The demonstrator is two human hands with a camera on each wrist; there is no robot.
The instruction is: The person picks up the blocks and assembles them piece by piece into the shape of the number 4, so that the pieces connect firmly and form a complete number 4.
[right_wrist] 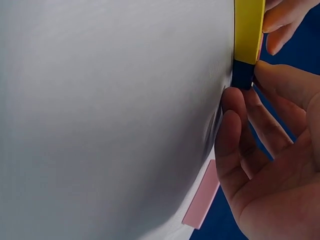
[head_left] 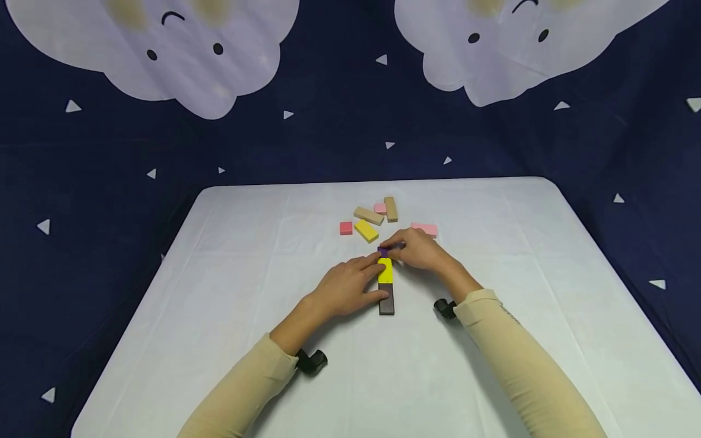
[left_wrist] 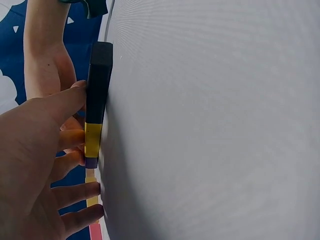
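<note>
A dark grey block (head_left: 386, 301), a yellow block (head_left: 386, 272) and a small purple block (head_left: 382, 250) lie end to end in a straight row on the white table. My left hand (head_left: 344, 288) reaches in from the left, its fingers fairly straight; the thumb touches the dark block and fingertips rest along the yellow one. At the far end of the row my right hand (head_left: 420, 250) pinches the purple block, which looks dark blue in the right wrist view, between thumb and fingers. Part of the row is covered by the left fingers in the head view.
Beyond the row lie a red block (head_left: 346, 228), another yellow block (head_left: 366, 231), two tan wooden blocks (head_left: 369, 215), a small pink block (head_left: 380, 208) and a longer pink block (head_left: 425, 230) behind the right hand. A dark blue cloth with clouds hangs behind the table (head_left: 246, 255).
</note>
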